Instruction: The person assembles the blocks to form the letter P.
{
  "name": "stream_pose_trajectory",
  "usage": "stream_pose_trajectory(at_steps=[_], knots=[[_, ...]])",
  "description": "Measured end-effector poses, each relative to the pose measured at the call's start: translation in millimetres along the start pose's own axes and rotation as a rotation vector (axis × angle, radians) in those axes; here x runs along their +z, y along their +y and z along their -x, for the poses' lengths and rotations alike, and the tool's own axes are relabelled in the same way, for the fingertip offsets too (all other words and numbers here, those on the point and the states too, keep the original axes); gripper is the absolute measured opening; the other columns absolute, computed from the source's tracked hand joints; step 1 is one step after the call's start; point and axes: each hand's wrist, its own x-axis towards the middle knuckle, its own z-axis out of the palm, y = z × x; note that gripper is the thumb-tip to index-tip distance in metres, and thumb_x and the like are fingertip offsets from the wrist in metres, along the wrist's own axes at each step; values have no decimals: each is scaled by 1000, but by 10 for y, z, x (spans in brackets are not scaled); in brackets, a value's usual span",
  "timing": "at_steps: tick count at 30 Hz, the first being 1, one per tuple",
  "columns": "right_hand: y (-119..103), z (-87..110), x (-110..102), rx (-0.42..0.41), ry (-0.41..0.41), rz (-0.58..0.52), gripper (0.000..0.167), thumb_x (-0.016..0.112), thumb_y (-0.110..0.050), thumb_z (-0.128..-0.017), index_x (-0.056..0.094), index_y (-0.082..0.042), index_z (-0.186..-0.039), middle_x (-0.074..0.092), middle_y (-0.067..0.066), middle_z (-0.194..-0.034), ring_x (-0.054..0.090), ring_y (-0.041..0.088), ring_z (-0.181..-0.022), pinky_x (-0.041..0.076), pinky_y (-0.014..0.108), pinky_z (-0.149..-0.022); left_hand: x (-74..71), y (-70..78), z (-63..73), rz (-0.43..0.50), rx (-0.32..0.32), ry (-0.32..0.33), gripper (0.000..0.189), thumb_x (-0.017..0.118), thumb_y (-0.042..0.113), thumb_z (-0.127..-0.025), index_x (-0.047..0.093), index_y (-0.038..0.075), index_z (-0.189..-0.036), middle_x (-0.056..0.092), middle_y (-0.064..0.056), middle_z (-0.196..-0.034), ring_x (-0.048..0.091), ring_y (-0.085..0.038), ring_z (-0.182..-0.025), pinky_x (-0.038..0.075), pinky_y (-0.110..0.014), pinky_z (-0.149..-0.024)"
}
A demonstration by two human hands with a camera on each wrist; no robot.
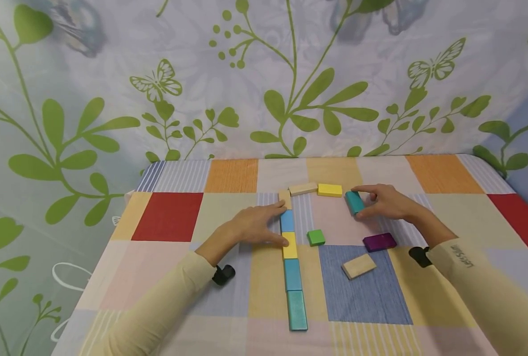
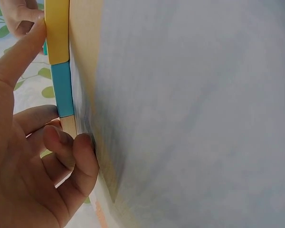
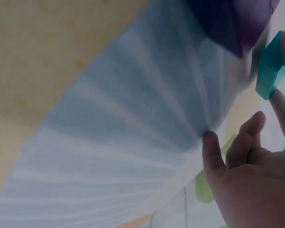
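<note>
**Teal block (image 1: 355,202) in a pinch, with a gap beside it**

From where I stand, a person's right hand (image 1: 386,202) holds the teal block between thumb and finger, with its other fingers loosely bent. The block is at the far right of the bent row, leaning a bit, and there's a gap between it and the far yellow block (image 1: 329,190). I can't quite tell if its bottom touches the patchwork cloth (image 1: 228,316).

The left hand (image 1: 260,223) is spread wide and grips nothing. Its thumb touches the near yellow block (image 1: 290,251), and its pointing finger reaches the corner wood block (image 1: 284,198). Between them sits a blue block (image 1: 286,221). Closer to the person, a blue-green block (image 1: 293,275) and a long teal block (image 1: 297,310) carry on the row. At the corner it bends right, to a pale wood block (image 1: 303,188) and then the far yellow one.

It looks to me like the step now is putting the teal block in its place, while the left hand steadies the side. I think the next move needs a slow, soft let-go, so nothing gets bumped.

A green block (image 1: 315,238), a purple block (image 1: 380,242) and a loose wood block (image 1: 359,266) lie inside the bend.
</note>
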Motion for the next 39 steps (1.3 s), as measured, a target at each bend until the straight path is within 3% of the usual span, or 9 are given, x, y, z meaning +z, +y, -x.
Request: stream_pose_trajectory(at_steps=[11, 26, 39], knots=[[-43, -71, 61, -41, 20, 74, 72, 83, -27, -80, 53, 2, -139, 53, 11, -85, 43, 27, -80, 34, 35, -60, -15, 7, -7, -4, -3, -9, 94, 70, 63, -81, 35, 18, -155, 21, 5, -162, 31, -23, -144, 29, -51, -111], [-76, -63, 57, -4, 0, 49, 74, 82, -27, -81, 50, 1, -142, 50, 12, -87, 42, 29, -83, 34, 35, -61, -18, 17, -3, 12, -14, -11, 94, 71, 63, -81, 35, 19, -155, 21, 6, -162, 30, -23, -144, 29, -50, -112], [-40, -93, 91, 0, 18, 77, 75, 83, -34, -79, 52, -1, -140, 59, 18, -93, 45, 33, -86, 36, 35, -64, -7, 7, -7, 3, -12, -11, 94, 70, 64, -81, 34, 19, -155, 21, 7, -162, 31, -23, -144, 30, -49, -111]])
